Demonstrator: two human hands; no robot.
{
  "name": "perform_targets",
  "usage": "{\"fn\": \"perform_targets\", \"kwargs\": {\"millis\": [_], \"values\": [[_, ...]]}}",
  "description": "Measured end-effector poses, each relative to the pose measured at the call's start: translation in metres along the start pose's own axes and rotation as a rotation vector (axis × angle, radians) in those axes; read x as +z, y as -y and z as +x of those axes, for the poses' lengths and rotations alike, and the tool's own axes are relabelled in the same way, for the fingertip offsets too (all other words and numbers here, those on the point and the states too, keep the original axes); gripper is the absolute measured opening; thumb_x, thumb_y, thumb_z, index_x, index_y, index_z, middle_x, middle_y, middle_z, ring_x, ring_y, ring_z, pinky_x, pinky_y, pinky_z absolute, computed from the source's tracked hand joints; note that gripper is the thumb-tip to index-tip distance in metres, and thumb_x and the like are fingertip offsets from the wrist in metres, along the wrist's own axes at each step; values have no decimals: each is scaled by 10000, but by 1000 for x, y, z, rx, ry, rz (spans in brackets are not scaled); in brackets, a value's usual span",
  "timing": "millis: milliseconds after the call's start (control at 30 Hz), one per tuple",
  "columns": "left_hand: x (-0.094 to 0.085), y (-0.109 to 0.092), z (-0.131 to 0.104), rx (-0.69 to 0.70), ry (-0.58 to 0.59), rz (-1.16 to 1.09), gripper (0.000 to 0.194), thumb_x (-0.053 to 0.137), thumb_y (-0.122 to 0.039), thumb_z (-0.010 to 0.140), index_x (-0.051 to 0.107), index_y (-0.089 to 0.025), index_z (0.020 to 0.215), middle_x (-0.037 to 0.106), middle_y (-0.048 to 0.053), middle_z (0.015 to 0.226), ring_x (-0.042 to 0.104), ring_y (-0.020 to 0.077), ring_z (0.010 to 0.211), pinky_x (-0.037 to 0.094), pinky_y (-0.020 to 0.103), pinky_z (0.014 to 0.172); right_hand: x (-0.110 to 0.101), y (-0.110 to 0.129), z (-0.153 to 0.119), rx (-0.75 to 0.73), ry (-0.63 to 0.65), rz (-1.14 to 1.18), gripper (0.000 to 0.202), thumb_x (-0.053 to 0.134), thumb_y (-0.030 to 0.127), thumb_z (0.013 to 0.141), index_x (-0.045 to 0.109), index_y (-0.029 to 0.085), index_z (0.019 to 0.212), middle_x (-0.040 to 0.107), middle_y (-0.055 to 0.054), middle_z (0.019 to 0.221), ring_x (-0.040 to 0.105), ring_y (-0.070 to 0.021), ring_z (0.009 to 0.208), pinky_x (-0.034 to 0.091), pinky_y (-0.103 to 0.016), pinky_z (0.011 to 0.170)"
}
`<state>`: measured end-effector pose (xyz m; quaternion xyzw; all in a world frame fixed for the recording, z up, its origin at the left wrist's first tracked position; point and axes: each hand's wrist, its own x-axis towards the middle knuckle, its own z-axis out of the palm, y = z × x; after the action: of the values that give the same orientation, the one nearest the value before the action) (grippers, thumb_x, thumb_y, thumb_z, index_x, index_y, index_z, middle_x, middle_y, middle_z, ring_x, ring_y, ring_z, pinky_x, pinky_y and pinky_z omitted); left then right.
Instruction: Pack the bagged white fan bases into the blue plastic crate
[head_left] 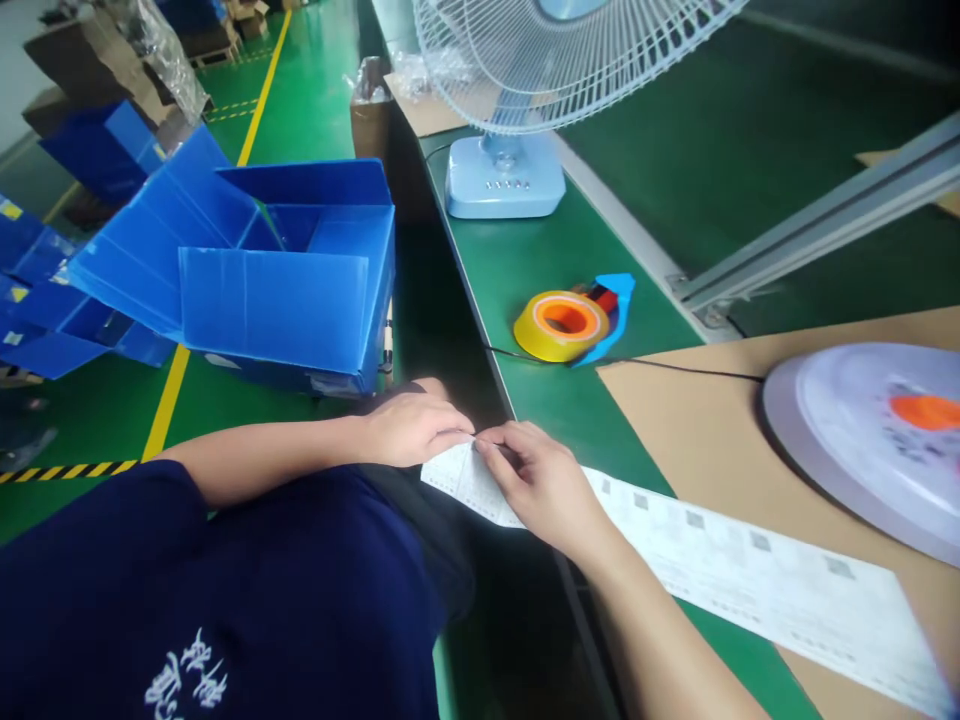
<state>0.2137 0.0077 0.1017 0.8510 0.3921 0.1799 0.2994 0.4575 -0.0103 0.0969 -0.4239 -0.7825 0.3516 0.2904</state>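
"Green floor (322, 90) spreads out behind the open blue box (277, 310), and a dark gap parts that box from my green bench (517, 255)."

"Where is the white paper strip (720, 560)?"

"Its near end is between my hands, past the bench's edge. From behind my right wrist it slants away over the green top and onto the cardboard sheet (697, 420). Rows of small print and grey squares mark it, too blurred to read."

"And your fingers?"

"Narrow, on both sides. My right hand (547, 490) pinches the upper edge of the strip between thumb and forefinger. My left hand (409, 425) has its fingertips drawn together at the same edge, just beside the right ones. I cannot tell whether the two touch."

"How much room around you?"

"Bare green lies between my right hand and the tape dispenser (559, 345), and more between the dispenser and the base of the fan (506, 185). A black cord (697, 370) crosses from the bench's edge past the dispenser to the round white device (847, 450), which sits on the cardboard."

"Tight anywhere?"

"Rightward, yes: the cardboard's slanting edge takes up the bench there. Leftward, my forearm reaches across in front of the blue box."
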Motion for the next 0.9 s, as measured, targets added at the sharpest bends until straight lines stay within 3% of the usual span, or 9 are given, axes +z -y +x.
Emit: {"fn": "perform_targets", "kwargs": {"millis": [267, 567, 767, 900], "values": [[2, -13, 14, 16, -51, -179, 246, 597, -330, 1053, 813, -214, 1030, 778, 106, 1013, 698, 271, 1014, 505, 388, 1012, -10, 2, -1, 36, -60, 4, 257, 550, 407, 1053, 702, 254, 914, 712, -29, 899, 648, -249, 867, 467, -398, 822], [0, -19, 31, 83, -118, -65, 235, 575, -307, 1066, 776, -187, 1047, 769, 90, 1024, 703, 240, 982, 504, 336, 898, -15, -4, 1, 93, -171, 79, 280, 577, 446, 1027, 749, 248, 931, 737, -26, 913, 668, -235, 838, 482, -369, 782], [2, -18, 42, 142, -72, 90, 317, 502, -337, 1086, 772, -206, 984, 751, 120, 1020, 690, 271, 1008, 503, 377, 965, -13, -7, 0, 121, -289, 101, 264, 601, 446, 992, 749, 249, 896, 745, -39, 900, 671, -254, 838, 499, -390, 797], [6, -21, 52, 94, -84, 25, 289, 565, -392, 1050, 759, -206, 943, 729, 149, 997, 672, 305, 1023, 488, 433, 1056, -16, -5, 0, 185, -370, 169, 277, 630, 475, 963, 750, 246, 865, 748, -43, 885, 662, -255, 820, 513, -387, 787]]}}
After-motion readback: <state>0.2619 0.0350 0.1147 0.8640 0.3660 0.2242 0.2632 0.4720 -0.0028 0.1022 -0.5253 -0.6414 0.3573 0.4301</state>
